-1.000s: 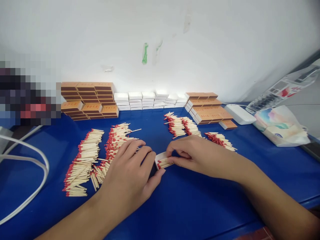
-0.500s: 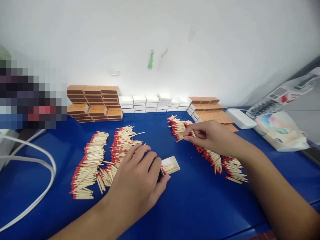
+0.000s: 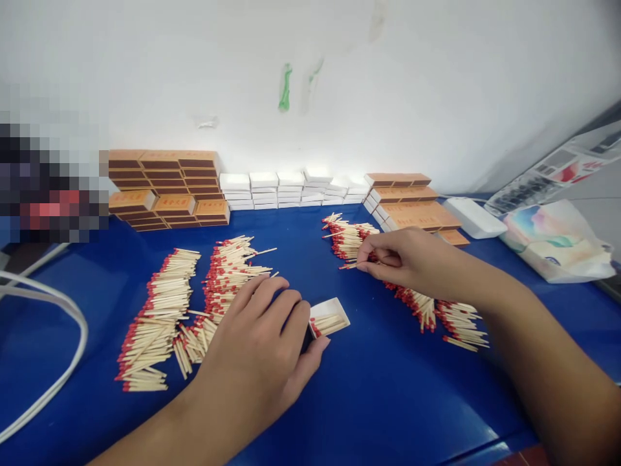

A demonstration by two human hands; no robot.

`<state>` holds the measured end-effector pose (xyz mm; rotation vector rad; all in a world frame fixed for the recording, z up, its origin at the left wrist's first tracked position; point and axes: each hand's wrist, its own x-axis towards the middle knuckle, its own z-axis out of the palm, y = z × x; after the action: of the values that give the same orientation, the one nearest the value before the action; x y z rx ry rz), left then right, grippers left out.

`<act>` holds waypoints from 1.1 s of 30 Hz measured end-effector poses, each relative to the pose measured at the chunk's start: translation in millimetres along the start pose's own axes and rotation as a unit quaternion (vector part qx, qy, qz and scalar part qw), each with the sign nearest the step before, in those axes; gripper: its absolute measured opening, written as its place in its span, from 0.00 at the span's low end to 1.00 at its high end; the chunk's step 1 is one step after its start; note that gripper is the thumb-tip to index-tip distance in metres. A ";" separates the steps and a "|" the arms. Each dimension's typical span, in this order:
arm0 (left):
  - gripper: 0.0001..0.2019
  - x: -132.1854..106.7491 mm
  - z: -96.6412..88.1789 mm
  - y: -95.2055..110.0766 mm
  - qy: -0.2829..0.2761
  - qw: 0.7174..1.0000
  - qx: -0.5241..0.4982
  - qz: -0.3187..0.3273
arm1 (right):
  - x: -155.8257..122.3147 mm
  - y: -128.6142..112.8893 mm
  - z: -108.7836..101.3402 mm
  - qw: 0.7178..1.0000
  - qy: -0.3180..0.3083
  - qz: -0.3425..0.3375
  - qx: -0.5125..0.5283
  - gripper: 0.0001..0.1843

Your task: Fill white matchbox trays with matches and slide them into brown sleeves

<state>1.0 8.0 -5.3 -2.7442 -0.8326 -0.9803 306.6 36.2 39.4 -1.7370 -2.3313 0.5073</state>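
A small white matchbox tray (image 3: 330,316) with a few red-tipped matches in it lies on the blue table (image 3: 378,388). My left hand (image 3: 262,349) rests palm down beside it, thumb and forefinger pinching the tray's left end. My right hand (image 3: 405,259) reaches to the pile of loose matches (image 3: 347,238) at the right, fingertips pinched on a few matches. More matches (image 3: 451,317) trail from that pile under my right wrist.
Two further rows of matches (image 3: 160,310) lie left of my left hand. Brown matchbox sleeves (image 3: 165,188) (image 3: 412,207), white trays (image 3: 286,189) line the wall. A white cable (image 3: 43,388) loops at left. A white box (image 3: 474,217), plastic bag (image 3: 553,239) sit at right.
My right hand left the tray and moved up and right to the match pile, where it now pinches matches. My left hand stayed at the tray.
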 end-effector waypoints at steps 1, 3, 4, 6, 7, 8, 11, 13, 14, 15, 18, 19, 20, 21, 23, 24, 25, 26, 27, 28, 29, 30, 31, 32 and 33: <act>0.10 -0.2 0.1 0.1 0.001 1.000 0.000 -0.001 | -1.1 0.0 -1.0 1.000 -0.005 0.001 0.002 0.11; 0.10 -0.4 0.7 0.4 -0.001 1.000 0.000 -0.002 | -2.7 0.1 -2.9 1.000 -0.019 0.003 0.000 0.10; 0.10 -0.3 1.0 0.5 -0.001 1.000 0.000 -0.003 | -3.1 0.3 -3.7 1.000 -0.026 0.005 -0.004 0.10; 0.10 0.1 1.5 0.9 0.000 1.000 0.001 -0.002 | -2.8 0.9 -4.2 0.999 -0.037 0.006 -0.014 0.09; 0.10 0.3 1.6 1.0 0.001 1.000 0.002 -0.001 | -2.4 1.3 -4.0 0.999 -0.040 0.005 -0.017 0.09; 0.10 0.5 1.6 1.2 0.002 1.000 0.003 0.000 | -1.8 1.6 -3.5 0.999 -0.039 0.003 -0.018 0.09; 0.10 0.5 1.2 1.6 0.002 1.000 0.003 0.000 | -0.3 1.8 -1.7 1.000 -0.025 0.003 -0.016 0.09; 0.10 0.1 1.1 1.5 0.000 1.000 0.002 0.000 | 0.6 0.7 -1.1 1.000 -0.022 0.008 -0.013 0.10; 0.10 -0.1 1.2 1.5 0.000 1.000 0.001 0.000 | 1.1 -0.2 -1.1 1.000 -0.025 0.012 -0.012 0.10; 0.09 -0.2 1.3 1.3 -0.001 1.000 0.001 0.001 | 1.6 -1.2 -1.2 0.999 -0.030 0.015 -0.011 0.11; 0.10 0.2 1.8 1.0 -0.002 1.000 0.001 0.003 | 2.8 -4.4 -1.9 0.999 -0.038 0.020 -0.009 0.13; 0.10 0.5 1.8 0.9 -0.001 1.000 0.001 0.003 | 2.7 -5.6 -2.1 0.999 -0.040 0.019 -0.008 0.14; 0.10 0.9 1.7 0.8 0.000 1.000 0.002 0.002 | 2.4 -7.1 -2.2 0.999 -0.040 0.015 -0.007 0.14; 0.10 1.3 1.5 0.7 0.002 1.000 0.002 0.000 | 1.5 -9.2 -2.1 0.999 -0.038 0.009 -0.005 0.15; 0.10 1.9 1.1 0.4 0.006 1.000 0.004 -0.004 | -1.5 -15.9 -0.9 1.000 -0.029 -0.008 0.002 0.17; 0.09 2.1 1.0 0.3 0.007 1.000 0.006 -0.005 | -3.7 -20.8 0.4 1.000 -0.021 -0.016 0.007 0.17; 0.10 2.3 0.9 0.1 0.008 1.000 0.008 -0.007 | -6.0 -26.6 2.3 0.999 -0.014 -0.026 0.012 0.17; 0.09 2.3 1.0 0.0 0.007 1.000 0.010 -0.009 | -8.5 -33.3 4.8 0.999 -0.008 -0.038 0.017 0.15; 0.09 2.4 1.2 -0.1 0.007 1.000 0.010 -0.012 | -10.8 -40.4 7.9 0.998 -0.004 -0.052 0.020 0.13; 0.09 2.5 1.4 -0.1 0.007 1.000 0.009 -0.015 | -12.9 -47.4 11.4 0.997 -0.006 -0.068 0.023 0.11; 0.08 2.6 1.7 -0.1 0.008 1.000 0.007 -0.017 | -14.5 -54.0 15.0 0.996 -0.012 -0.085 0.028 0.09; 0.08 2.8 1.9 -0.1 0.009 1.000 0.006 -0.019 | -15.7 -59.7 18.5 0.994 -0.024 -0.101 0.036 0.08; 0.08 2.9 2.1 -0.1 0.011 1.000 0.004 -0.018 | -16.5 -64.0 21.4 0.992 -0.039 -0.114 0.045 0.09; 0.07 3.0 2.2 -0.1 0.013 1.000 0.003 -0.016 | -16.8 -66.7 23.6 0.990 -0.052 -0.121 0.054 0.09; 0.07 3.0 2.3 -0.1 0.013 1.000 0.004 -0.015 | -16.8 -67.5 24.8 0.989 -0.059 -0.122 0.058 0.10</act>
<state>4.1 10.1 -5.2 -2.7145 -0.8738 -1.0145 243.0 -0.9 43.0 -1.3809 -2.4945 0.7024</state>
